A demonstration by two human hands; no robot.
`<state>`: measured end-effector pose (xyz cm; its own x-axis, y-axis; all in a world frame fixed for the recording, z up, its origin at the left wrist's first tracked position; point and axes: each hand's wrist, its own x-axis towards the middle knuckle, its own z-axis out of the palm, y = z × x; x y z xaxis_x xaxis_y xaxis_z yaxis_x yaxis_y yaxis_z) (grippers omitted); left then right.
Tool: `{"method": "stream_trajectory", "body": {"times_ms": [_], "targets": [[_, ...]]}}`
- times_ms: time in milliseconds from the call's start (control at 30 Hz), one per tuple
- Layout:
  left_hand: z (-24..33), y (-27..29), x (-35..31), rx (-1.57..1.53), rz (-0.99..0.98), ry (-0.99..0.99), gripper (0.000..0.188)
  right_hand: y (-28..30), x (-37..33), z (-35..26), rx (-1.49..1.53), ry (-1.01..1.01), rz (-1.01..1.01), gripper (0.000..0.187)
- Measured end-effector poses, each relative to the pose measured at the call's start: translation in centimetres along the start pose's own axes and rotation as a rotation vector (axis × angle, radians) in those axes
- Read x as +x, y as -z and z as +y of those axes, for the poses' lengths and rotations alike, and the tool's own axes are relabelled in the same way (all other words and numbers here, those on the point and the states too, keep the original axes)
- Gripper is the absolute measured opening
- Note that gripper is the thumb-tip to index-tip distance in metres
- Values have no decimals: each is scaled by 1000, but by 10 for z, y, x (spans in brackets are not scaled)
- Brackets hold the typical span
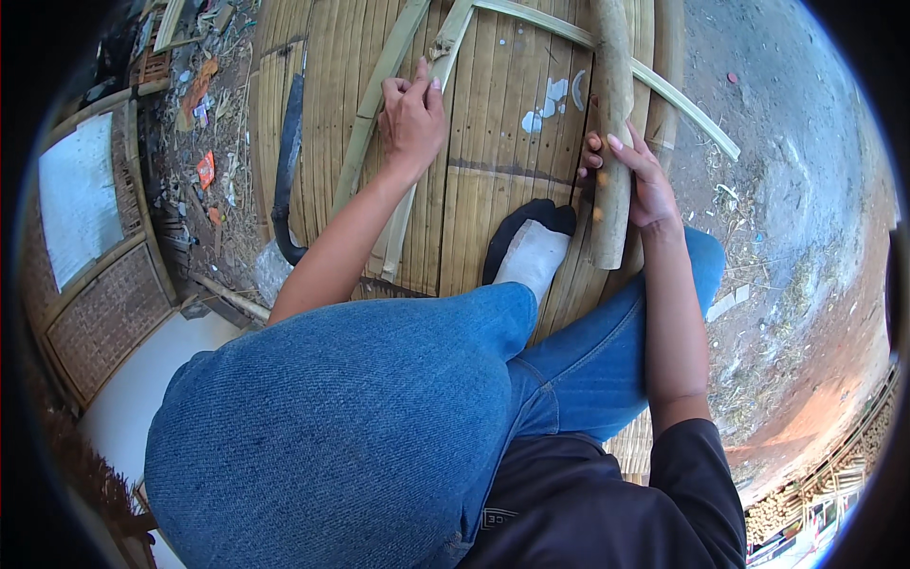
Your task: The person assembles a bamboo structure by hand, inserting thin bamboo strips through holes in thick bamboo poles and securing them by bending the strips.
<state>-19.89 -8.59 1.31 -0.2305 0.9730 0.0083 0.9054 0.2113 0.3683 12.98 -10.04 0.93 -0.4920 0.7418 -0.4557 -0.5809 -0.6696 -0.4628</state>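
My right hand (648, 180) is wrapped round a thick, pale round pole (612, 104), its thumb on top and fingertips showing on the far side. My left hand (413, 119) lies over a split bamboo strip (453, 40), its fingers bent around it close to a rough, knotty spot. A second greenish bamboo strip (374, 106) runs alongside on the left. Another thin strip (687, 109) reaches out to the right from beneath the pole. Part of the left hand's grip is hidden under the hand.
I sit on a slatted bamboo platform (507, 123) with white paint spots. A dark curved-handled blade (287, 156) lies at its left edge. My foot in a black-and-white sock (533, 248) rests between my hands. Litter covers the ground at left; bare dirt (787, 190) lies right.
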Motion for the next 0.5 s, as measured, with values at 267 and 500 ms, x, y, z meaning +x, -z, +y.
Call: {"method": "stream_trajectory", "body": {"times_ms": [267,500], "targets": [[8,1,-4,-5,-45,-13,48,-2,0,-1,3,2,12,95],[-2,1,2,139,-37,-138,48,-2,0,-1,14,2,-19,91]]}}
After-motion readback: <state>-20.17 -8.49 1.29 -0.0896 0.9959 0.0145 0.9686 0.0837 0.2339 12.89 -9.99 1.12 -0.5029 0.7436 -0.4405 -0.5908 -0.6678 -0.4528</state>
